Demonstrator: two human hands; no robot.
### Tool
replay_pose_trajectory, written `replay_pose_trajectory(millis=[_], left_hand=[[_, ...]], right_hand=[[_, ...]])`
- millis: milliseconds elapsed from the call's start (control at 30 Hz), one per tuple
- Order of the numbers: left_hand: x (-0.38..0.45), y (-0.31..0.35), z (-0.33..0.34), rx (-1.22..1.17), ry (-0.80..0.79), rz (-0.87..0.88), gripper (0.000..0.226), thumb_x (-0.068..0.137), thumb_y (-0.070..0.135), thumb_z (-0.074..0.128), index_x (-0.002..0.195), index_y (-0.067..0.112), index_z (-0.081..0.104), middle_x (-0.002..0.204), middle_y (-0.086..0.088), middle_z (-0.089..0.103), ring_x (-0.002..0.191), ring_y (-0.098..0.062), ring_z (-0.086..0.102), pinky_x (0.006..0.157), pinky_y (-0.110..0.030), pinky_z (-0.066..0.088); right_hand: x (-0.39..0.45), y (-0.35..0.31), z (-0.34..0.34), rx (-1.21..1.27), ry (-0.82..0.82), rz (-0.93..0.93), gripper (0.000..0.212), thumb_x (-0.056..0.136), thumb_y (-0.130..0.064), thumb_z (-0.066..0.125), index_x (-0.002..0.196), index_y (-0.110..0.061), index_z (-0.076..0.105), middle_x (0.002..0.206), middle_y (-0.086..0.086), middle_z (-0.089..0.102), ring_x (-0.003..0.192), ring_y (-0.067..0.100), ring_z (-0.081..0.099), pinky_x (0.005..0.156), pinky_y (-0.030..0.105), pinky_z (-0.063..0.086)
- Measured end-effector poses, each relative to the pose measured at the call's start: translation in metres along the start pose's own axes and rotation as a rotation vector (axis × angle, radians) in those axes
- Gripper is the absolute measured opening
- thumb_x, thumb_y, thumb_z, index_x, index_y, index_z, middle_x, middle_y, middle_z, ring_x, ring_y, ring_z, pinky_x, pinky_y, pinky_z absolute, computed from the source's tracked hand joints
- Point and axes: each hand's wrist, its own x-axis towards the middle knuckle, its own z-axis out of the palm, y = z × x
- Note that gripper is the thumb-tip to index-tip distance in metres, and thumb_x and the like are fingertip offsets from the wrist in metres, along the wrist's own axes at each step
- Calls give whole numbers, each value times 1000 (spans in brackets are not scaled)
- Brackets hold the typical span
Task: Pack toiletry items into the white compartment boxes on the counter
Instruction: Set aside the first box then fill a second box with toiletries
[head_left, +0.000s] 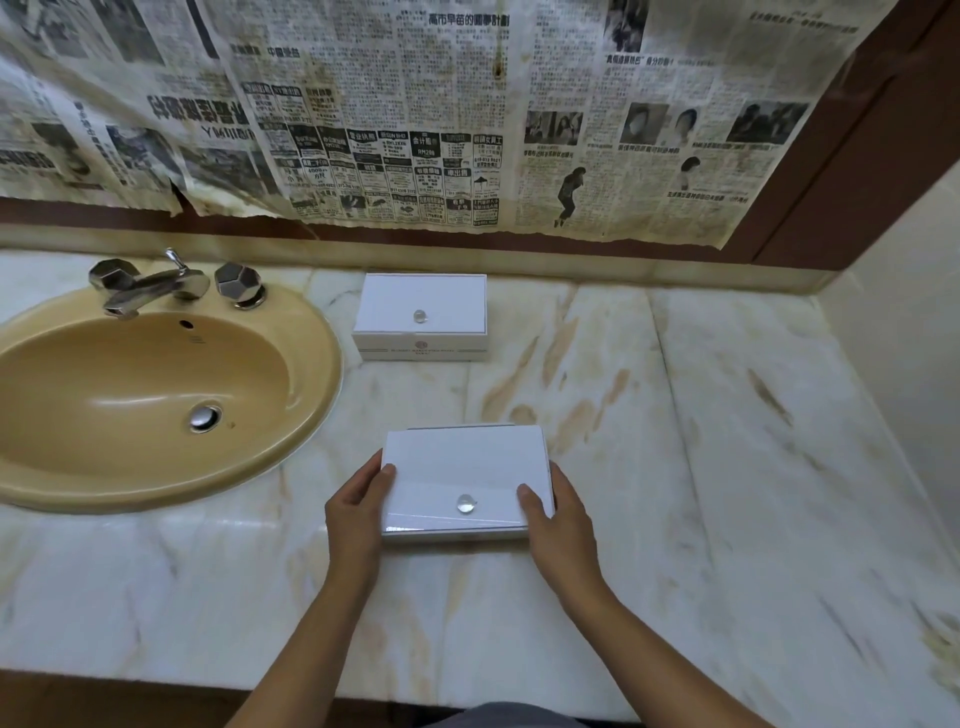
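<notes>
A white box (457, 467) with a closed lid and a small clear knob (466, 503) is in the middle of the marble counter (701, 441), near me. My left hand (356, 512) grips its left side, thumb on the lid. On the opposite side my right hand (553, 512) grips the box the same way. A second white box (422, 312), lid closed and with its own clear knob, stands further back by the wall. Its contents are hidden, and no loose toiletry items are in view.
A tan oval sink (145, 400) with a chrome tap (150, 286) is set into the counter at the left. Old newspaper (415, 114) covers the wall behind. A side wall (898, 312) bounds the counter on the right. The counter's front edge (208, 680) runs below my forearms.
</notes>
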Motion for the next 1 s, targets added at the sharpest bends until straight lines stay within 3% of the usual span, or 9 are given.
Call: replay_pose_trajectory(millis=[167,267,367,533,667,767,1000], left_hand=[[0,5,33,76,-65,59,31,94,16,59,124,14,64,114,4,69,102,-9,64,78,-17,50],[0,8,67,114,-136,94,30,96,14,55,124,16,64,110,9,69,92,4,64,71,-6,48],[9,13,107,139,-209,91,29,98,13,52,125,17,63,107,17,67,87,11,63,71,-4,47],[43,25,170,168,-264,87,30,99,13,49,124,15,64,117,8,67,107,-7,62,94,-24,49],[83,40,211,243,-256,154,24,98,10,45,97,19,67,92,6,69,84,-6,62,77,-21,48],[112,48,229,295,-221,182,23,98,9,43,88,7,64,78,1,61,69,-10,54,63,-20,43],[138,53,251,350,-126,176,23,98,12,41,93,8,63,79,1,60,75,-16,54,65,-25,42]], right_hand=[[21,6,-20,-6,80,30,46,98,-31,47,142,-23,40,136,-7,52,123,15,50,101,27,39],[41,8,-43,-5,143,46,43,97,-30,48,139,-22,44,133,-6,55,121,16,52,102,31,41],[65,7,-69,16,201,70,41,97,-29,49,137,-20,48,131,-5,57,120,17,53,104,36,42],[119,-8,-99,76,271,83,37,96,-25,51,132,-20,53,124,-6,61,113,16,57,95,28,43],[171,-29,-106,104,278,87,33,94,-23,52,126,-17,58,119,-2,64,106,18,60,86,27,44],[203,-41,-103,108,267,89,31,94,-23,52,124,-17,59,116,-1,64,102,18,59,81,26,43],[241,-51,-99,81,252,92,30,92,-24,51,120,-19,60,112,-2,66,101,20,61,83,29,48]])
